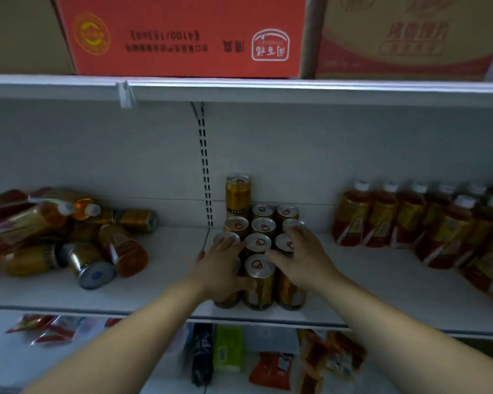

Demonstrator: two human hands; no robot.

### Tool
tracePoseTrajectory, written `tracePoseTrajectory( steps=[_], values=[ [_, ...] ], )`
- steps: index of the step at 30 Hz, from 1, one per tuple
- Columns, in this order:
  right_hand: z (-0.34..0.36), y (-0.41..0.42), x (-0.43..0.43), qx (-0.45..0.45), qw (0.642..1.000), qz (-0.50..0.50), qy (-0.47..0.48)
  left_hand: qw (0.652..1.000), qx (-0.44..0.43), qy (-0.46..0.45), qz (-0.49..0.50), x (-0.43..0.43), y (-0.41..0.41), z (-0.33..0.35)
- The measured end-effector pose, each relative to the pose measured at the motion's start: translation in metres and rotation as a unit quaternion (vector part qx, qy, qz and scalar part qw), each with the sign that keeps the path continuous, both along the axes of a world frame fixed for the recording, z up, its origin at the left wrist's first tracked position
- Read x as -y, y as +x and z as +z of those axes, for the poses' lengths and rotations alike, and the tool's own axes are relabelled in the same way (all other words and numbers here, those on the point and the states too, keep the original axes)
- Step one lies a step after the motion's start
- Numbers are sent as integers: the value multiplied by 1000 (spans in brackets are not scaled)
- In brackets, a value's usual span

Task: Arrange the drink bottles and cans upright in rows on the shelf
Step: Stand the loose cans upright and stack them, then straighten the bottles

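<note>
Several gold drink cans (259, 282) stand upright in three short rows at the middle of the white shelf (160, 294). One more can (237, 194) is stacked on the back left of the group. My left hand (221, 270) lies over the front-left can, its straight fingers reaching the top of the can behind. My right hand (299, 258) rests flat on the tops of the right-hand row, fingers spread, thumb beside the front middle can. Further cans (90, 265) and orange bottles (123, 250) lie tumbled in a pile on the left.
Orange drink bottles with white caps (353, 217) stand upright in rows on the right. The shelf above (268, 92) carries a red carton (182, 38) and brown cartons. Snack packets (271, 371) lie on the lower shelf. A slotted upright (204, 166) runs down the back wall.
</note>
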State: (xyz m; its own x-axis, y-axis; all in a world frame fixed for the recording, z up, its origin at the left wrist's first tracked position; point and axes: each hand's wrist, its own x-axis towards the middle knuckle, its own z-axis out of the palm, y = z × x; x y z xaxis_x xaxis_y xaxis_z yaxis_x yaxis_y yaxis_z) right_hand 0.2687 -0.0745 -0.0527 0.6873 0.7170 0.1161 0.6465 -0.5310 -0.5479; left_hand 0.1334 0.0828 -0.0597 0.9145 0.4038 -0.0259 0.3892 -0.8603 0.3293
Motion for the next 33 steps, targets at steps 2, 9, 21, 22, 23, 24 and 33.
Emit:
tracePoseTrajectory(
  steps=[2,9,21,22,23,24,33],
  values=[
    [15,1,-16,16,999,26,-13,999,1,-14,36,-13,-11,13],
    [42,-22,-79,21,990,135,-24,981,8,-31,189,-72,-82,29],
    [22,-128,-218,34,981,185,-49,958,87,-89,257,-171,-184,8],
    [15,-138,-231,19,982,180,-48,963,71,-81,246,-182,-189,3],
    [8,-147,-243,-1,983,176,-51,970,58,-74,225,-193,-193,-2],
    [-1,-155,-254,-20,983,173,-59,976,43,-69,204,-203,-197,-6],
    [-42,-188,-254,98,981,128,-105,993,-22,-85,83,-245,-206,-33]
  ],
)
